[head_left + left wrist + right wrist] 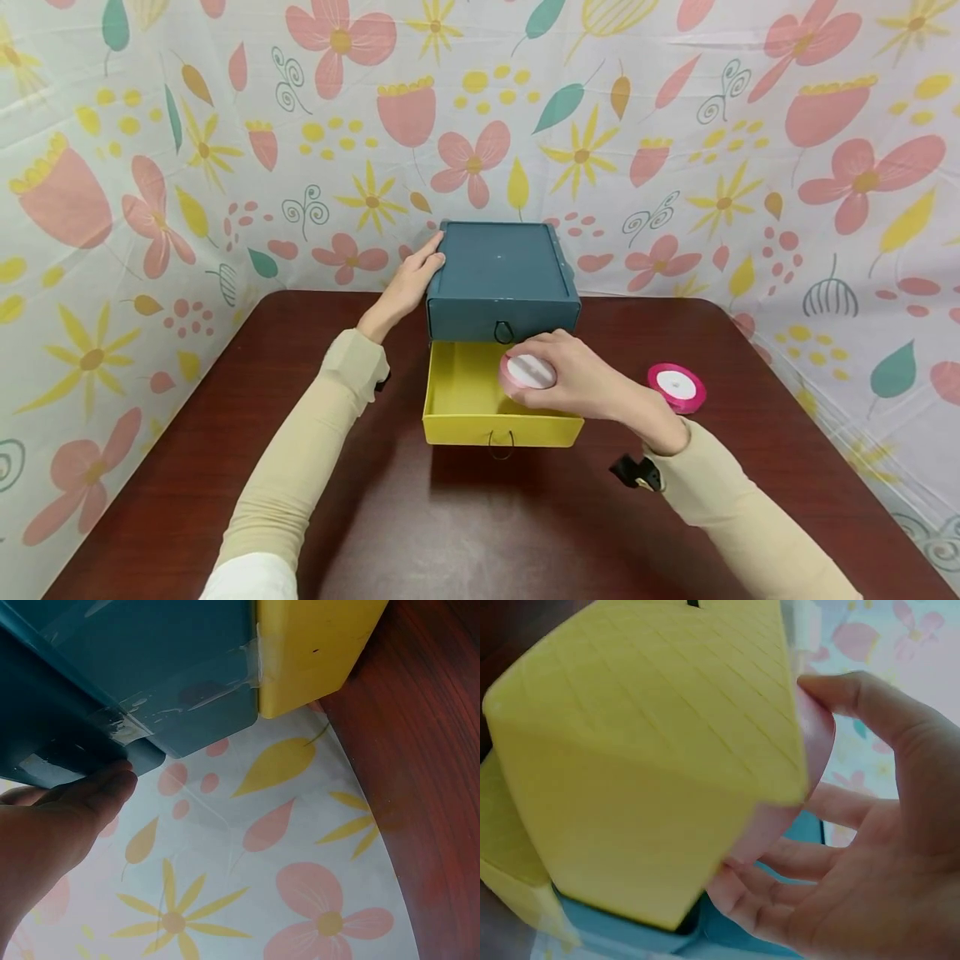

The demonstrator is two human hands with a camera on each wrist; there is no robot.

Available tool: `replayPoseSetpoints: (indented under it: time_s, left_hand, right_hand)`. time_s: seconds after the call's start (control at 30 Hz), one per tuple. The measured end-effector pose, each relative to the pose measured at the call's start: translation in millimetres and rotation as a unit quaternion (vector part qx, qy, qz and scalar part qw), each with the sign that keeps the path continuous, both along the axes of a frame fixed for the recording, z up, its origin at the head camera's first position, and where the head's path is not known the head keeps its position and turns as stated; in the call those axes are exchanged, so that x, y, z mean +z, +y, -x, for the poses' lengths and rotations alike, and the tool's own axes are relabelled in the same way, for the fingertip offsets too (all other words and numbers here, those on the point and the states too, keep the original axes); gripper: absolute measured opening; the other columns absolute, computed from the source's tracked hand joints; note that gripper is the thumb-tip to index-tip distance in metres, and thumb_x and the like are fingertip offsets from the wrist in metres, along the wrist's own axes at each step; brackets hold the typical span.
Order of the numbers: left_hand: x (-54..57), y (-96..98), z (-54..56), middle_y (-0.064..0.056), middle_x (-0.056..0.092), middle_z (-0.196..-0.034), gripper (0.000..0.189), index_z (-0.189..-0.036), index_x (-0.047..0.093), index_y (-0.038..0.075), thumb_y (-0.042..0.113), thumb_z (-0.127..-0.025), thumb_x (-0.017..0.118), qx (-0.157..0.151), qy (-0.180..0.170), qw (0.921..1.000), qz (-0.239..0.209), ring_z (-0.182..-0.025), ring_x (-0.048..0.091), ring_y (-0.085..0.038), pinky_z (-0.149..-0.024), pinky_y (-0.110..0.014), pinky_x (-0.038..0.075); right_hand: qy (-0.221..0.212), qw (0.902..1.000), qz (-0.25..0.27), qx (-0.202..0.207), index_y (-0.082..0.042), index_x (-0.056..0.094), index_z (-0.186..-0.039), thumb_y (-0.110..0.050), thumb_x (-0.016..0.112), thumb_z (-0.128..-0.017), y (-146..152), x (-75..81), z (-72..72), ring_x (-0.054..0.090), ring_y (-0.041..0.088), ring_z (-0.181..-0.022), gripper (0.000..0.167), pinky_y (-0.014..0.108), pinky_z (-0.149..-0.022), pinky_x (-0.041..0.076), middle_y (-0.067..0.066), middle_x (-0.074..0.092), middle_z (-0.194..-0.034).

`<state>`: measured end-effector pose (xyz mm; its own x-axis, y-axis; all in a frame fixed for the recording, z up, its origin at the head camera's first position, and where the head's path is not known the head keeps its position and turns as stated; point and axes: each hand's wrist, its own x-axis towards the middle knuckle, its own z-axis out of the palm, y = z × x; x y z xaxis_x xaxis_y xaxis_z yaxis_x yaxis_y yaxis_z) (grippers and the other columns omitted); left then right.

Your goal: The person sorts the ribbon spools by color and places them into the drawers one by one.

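Note:
A small teal drawer box (498, 262) stands on the table with its lower yellow drawer (502, 429) pulled out. My right hand (573, 375) grips a pale pink ribbon spool (531, 372) with a white centre, over the right side of that drawer. In the right wrist view, the thumb and fingers hold the pink spool (817, 731) by its edge, partly hidden behind the yellow drawer wall (652, 757). My left hand (408, 279) rests against the box's left side near the back corner, its fingers extended. The left wrist view has its fingertips (120, 780) touching the teal edge.
A bright pink ribbon spool (677, 387) lies on the dark wooden table (360, 508), right of the drawer. Black wire loops serve as pulls on the teal upper drawer and the yellow one. A flower-printed cloth (472, 100) hangs behind the table and at both sides.

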<state>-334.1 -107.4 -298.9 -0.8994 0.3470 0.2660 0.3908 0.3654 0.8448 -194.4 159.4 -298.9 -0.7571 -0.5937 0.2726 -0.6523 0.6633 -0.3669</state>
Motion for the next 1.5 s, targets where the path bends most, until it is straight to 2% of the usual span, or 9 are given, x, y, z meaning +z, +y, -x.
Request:
replayPoseSetpoints:
  time_s: [0.37,0.53,0.7,1.03,1.27,1.5]
  left_hand:
    - [-0.8,0.0,1.7,0.001,0.014,-0.163,0.057,-0.157,0.016,0.021,0.038,-0.104,0.031,-0.003,0.006,1.0000,-0.001,-0.151,0.014,-0.021,-0.121,-0.046,0.021]
    - [-0.6,0.2,3.7,0.001,0.014,-0.163,0.058,-0.157,0.016,0.022,0.039,-0.104,0.031,-0.003,0.007,1.0000,0.001,-0.151,0.014,-0.021,-0.121,-0.045,0.020]
    - [-0.4,0.4,4.3,0.001,0.014,-0.163,0.058,-0.157,0.016,0.022,0.041,-0.104,0.031,-0.004,0.006,1.0000,-0.002,-0.151,0.015,-0.021,-0.121,-0.045,0.021]
    - [-2.3,-1.2,2.1,0.004,0.014,-0.163,0.058,-0.157,0.016,0.024,0.041,-0.104,0.031,-0.006,0.003,1.0000,-0.004,-0.151,0.014,-0.019,-0.120,-0.045,0.021]
    - [-2.0,-0.3,1.5,0.003,0.013,-0.163,0.056,-0.157,0.015,0.025,0.040,-0.104,0.031,-0.009,0.003,0.9999,-0.009,-0.151,0.014,-0.020,-0.120,-0.045,0.021]
    - [-1.4,0.3,1.8,0.002,0.014,-0.163,0.057,-0.157,0.016,0.021,0.039,-0.104,0.030,-0.005,0.009,0.9999,-0.005,-0.151,0.016,-0.021,-0.120,-0.045,0.022]
  right_hand:
    - [0.006,0.9993,-0.035,-0.010,-0.014,0.071,-0.111,-0.034,0.071,-0.084,-21.5,-17.4,7.7,0.054,0.018,-0.090,0.034,0.028,-0.070,0.041,-0.002,0.072,-0.103]
    - [0.010,0.9986,-0.050,-0.015,-0.011,0.072,-0.108,-0.037,0.071,-0.084,-28.8,-23.5,12.7,0.056,0.013,-0.078,0.036,0.022,-0.062,0.043,0.000,0.072,-0.097]
    - [-0.011,0.9976,-0.063,-0.029,-0.008,0.070,-0.111,-0.038,0.073,-0.084,-32.9,-22.8,14.5,0.055,0.009,-0.070,0.041,0.019,-0.054,0.043,0.002,0.072,-0.097]
    - [-0.022,0.9931,-0.096,-0.063,-0.010,0.069,-0.114,-0.043,0.075,-0.081,-36.9,-24.3,15.2,0.056,0.014,-0.075,0.047,0.022,-0.056,0.043,0.005,0.071,-0.101]
    - [-0.028,0.9941,-0.085,-0.061,-0.011,0.068,-0.114,-0.043,0.075,-0.081,-37.0,-25.8,16.3,0.058,0.016,-0.082,0.047,0.025,-0.062,0.046,0.006,0.069,-0.105]
    - [-0.032,0.9983,-0.027,-0.041,-0.007,0.070,-0.111,-0.029,0.064,-0.093,-28.6,-21.3,10.3,0.062,0.015,-0.085,0.029,0.027,-0.071,0.051,0.005,0.070,-0.102]
